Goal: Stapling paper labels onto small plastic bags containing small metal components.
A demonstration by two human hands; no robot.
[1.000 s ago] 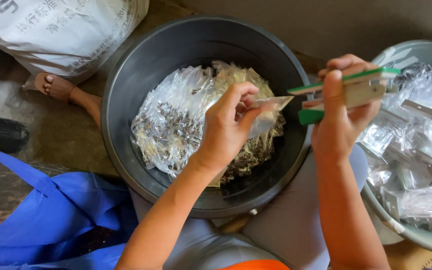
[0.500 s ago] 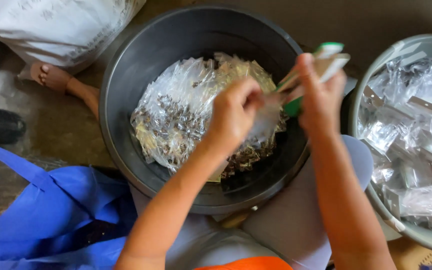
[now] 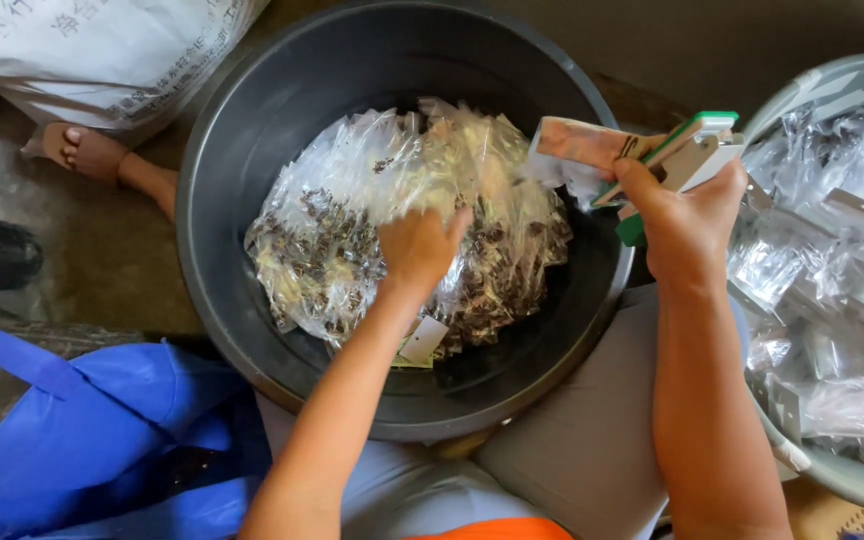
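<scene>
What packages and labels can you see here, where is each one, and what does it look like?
Clear packets: heaped in the dark round tub, dark bits inside; left hand on them.
Card-topped packet: at the green and white stapler in the right hand.
Clear packets: grey tub, right.
White sack: top left, printed.
White tag: in the dark tub.

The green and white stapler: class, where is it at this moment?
In the head view, the green and white stapler is gripped in the right hand, above the right rim of the dark basin, beside the grey basin.
</scene>
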